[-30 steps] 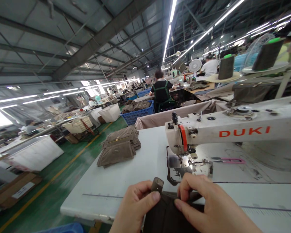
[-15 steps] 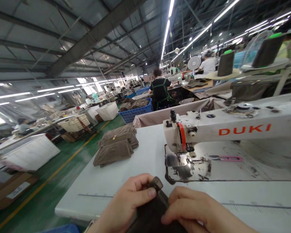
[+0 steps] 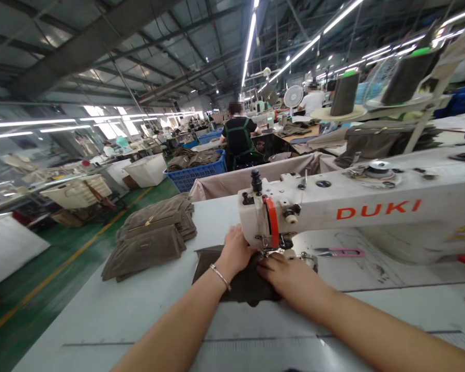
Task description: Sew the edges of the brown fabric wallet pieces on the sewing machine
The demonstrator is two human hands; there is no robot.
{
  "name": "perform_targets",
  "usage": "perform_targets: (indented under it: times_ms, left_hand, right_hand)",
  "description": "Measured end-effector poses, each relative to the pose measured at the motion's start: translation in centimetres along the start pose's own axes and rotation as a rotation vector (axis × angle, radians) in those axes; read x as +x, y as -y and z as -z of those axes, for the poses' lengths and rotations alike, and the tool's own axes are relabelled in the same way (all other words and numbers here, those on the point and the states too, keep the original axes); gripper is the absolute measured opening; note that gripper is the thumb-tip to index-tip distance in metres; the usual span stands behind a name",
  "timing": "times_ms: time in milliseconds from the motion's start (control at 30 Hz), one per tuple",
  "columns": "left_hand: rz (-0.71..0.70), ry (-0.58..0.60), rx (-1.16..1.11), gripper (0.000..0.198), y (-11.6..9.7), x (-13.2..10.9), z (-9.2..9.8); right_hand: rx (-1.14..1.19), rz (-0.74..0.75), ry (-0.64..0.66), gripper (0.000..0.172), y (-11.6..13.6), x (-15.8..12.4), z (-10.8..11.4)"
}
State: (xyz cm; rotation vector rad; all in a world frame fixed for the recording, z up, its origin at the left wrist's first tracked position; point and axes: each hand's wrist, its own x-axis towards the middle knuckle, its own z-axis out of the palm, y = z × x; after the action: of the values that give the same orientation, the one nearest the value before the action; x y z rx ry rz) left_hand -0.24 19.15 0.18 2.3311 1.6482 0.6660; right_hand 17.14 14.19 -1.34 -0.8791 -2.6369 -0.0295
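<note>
A dark brown fabric piece (image 3: 251, 287) lies flat under the head of the white sewing machine (image 3: 313, 206). On its left part is my left hand (image 3: 234, 253), closed at the cloth beside the machine head, which hides some of its fingertips. My right hand (image 3: 290, 279) has its fingers bent and pressed together on the fabric, close to the needle area. The presser foot is mostly hidden by the hands and machine head. Pink-handled thread snips (image 3: 341, 252) rest on the machine bed, to the right of my right hand.
A stack of brown fabric pieces (image 3: 151, 232) sits at the table's left. Beyond the table are a pinkish cloth-lined bin (image 3: 213, 187), a blue basket (image 3: 197, 178) of brown pieces and a seated co-worker (image 3: 238, 137). Thread cones (image 3: 344, 95) stand at the upper right.
Both hands have moved forward with the brown fabric piece, from the table's front edge to under the machine head. The piece now lies spread flat. The view has shifted right.
</note>
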Motion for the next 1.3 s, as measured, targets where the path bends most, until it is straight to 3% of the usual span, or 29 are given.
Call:
perform_targets:
  times_ms: [67, 167, 267, 367, 467, 667, 900, 1100, 1300]
  left_hand:
    - [-0.004, -0.012, 0.009, 0.015, -0.4, -0.3, -0.2]
    - [-0.017, 0.003, 0.032, 0.017, -1.1, -2.7, 0.0]
    - [-0.059, 0.073, 0.043, 0.015, -2.1, -5.6, 0.4]
    - [-0.174, 0.165, 0.080, 0.029, -2.6, -7.0, 0.8]
    - [-0.258, 0.209, 0.091, 0.038, -2.4, -6.8, 1.1]
    - [-0.297, 0.228, -0.019, 0.042, -1.1, -6.0, 1.4]
    - [-0.300, 0.242, -0.112, 0.034, -0.3, -5.3, 1.1]
    - [-0.275, 0.204, -0.106, 0.036, -1.3, -5.8, 1.0]
    - [-0.205, 0.189, -0.098, 0.038, -2.2, -6.5, 0.6]
  right_hand:
    - [-0.012, 0.008, 0.012, 0.030, -0.5, -0.6, 0.3]
    - [0.001, 0.058, 0.015, 0.030, -0.4, -2.1, 0.2]
    - [0.030, 0.066, -0.058, 0.032, -0.2, -3.2, -0.6]
    - [0.044, 0.057, -0.119, 0.031, -0.1, -3.3, -1.0]
    - [0.021, 0.041, -0.107, 0.033, 0.1, -2.9, -0.9]
    - [0.002, 0.043, -0.128, 0.035, 0.3, -2.8, -0.7]
    - [0.056, -0.039, -0.110, 0.033, 0.0, -2.7, -0.4]
    - [0.182, 0.061, -0.107, 0.029, 0.0, -3.0, 0.0]
    - [0.211, 0.039, -0.094, 0.028, 0.1, -3.4, 0.7]
